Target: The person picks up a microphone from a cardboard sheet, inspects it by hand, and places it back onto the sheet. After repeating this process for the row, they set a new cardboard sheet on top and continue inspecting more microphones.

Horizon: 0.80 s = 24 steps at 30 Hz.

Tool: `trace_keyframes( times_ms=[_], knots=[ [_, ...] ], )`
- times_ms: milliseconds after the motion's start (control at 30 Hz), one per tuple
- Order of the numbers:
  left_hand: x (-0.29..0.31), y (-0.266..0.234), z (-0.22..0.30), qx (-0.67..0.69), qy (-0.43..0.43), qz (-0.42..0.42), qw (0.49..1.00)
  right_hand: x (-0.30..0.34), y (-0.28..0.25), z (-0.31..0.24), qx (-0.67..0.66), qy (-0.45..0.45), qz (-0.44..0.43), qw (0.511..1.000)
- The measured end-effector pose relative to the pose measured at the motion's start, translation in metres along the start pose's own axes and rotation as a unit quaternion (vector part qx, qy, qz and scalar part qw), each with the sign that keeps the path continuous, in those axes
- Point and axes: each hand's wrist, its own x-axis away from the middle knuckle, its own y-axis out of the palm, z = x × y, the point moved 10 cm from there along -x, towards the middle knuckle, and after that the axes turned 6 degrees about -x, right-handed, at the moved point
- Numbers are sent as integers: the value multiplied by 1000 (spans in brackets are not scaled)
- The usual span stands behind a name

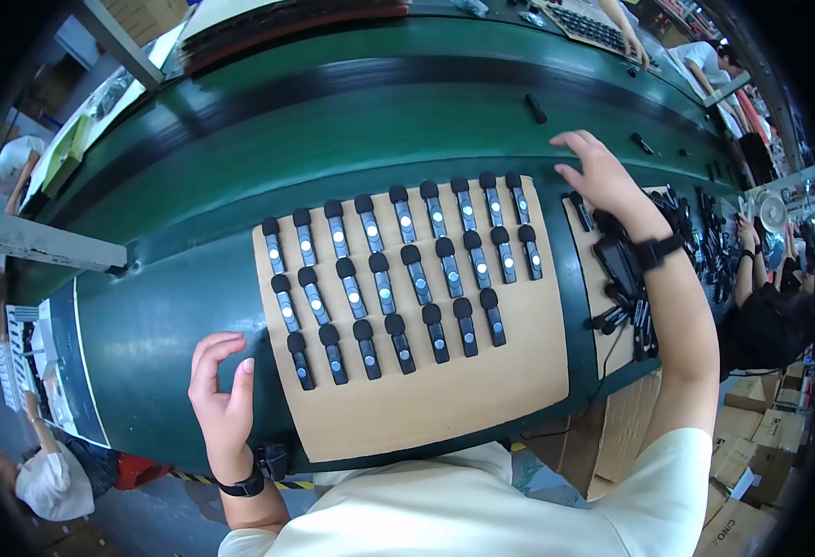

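Small black wireless microphones (pixel 416 278) with foam caps and glowing round lights lie in three rows on a brown cardboard sheet (pixel 426 418). The lowest row is shorter than the two above it. My left hand (pixel 222 395) hovers just left of the sheet, thumb and fingers apart, with nothing in it. Beyond the sheet's far right corner, my right hand (pixel 602 176) reaches toward the green conveyor belt (pixel 352 121), its fingers spread and holding nothing. A single dark microphone (pixel 535 109) lies on the belt a little beyond its fingertips.
Another cardboard piece (pixel 612 348) to my right carries a jumbled pile of black microphones (pixel 644 325). More dark pieces (pixel 642 143) lie along the belt. Grey posts (pixel 50 243) rise at the left. Co-workers' hands (pixel 638 46) work at the far side and right; cartons (pixel 737 464) are stacked lower right.
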Motion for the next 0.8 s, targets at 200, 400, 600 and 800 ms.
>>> trace_keyframes(
  times_ms=[200, 400, 600, 800],
  knots=[
    [5, -16, 5, -24, 3, 31, 999, -78, 47, 49, 71, 53, -37, 995],
    [6, -18, 11, -31, 4, 32, 999, -89, 38, 72, 71, 100, -21, 992],
    [6, -14, 32, -17, 26, 25, 999, -17, -8, 5, -263, 80, 70, 959],
    [14, -2, 65, 10, 93, -19, 995, 106, -31, -97, -418, 18, 91, 904]
  ],
)
